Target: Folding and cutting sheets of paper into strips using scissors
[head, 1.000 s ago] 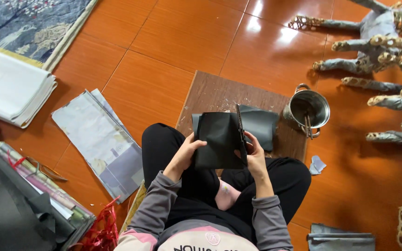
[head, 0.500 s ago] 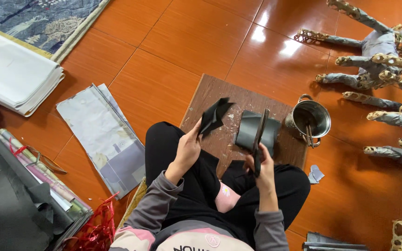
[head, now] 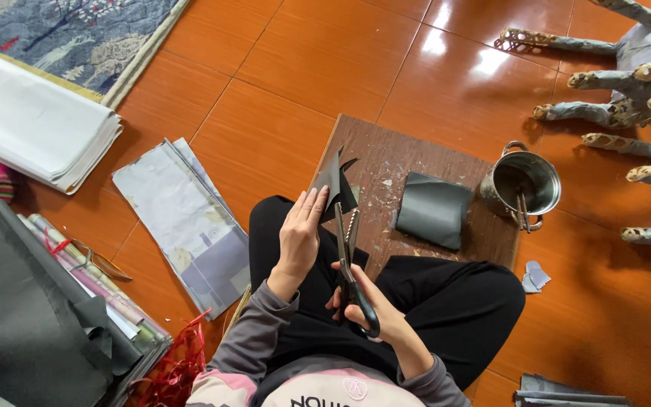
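Dark paper piece held up beside scissors, over crossed legs on an orange tile floor.

A stack of white sheets (head: 35, 132) is seen far left, with a loose newspaper spread (head: 186, 218) right of it. The left hand (head: 299, 237) is closed on a dark paper piece (head: 333, 181), pinched at its near edge. Just right, the right hand (head: 367, 305) is wrapped round the black handles of the scissors (head: 349, 260), blades slightly parted. Farther right, a folded grey sheet (head: 435, 209) lies on the wooden board (head: 416, 154); a metal pail (head: 525, 183) stands at its right edge.

black paper scrap (head: 334, 181), orange floor tiles (head: 280, 68)
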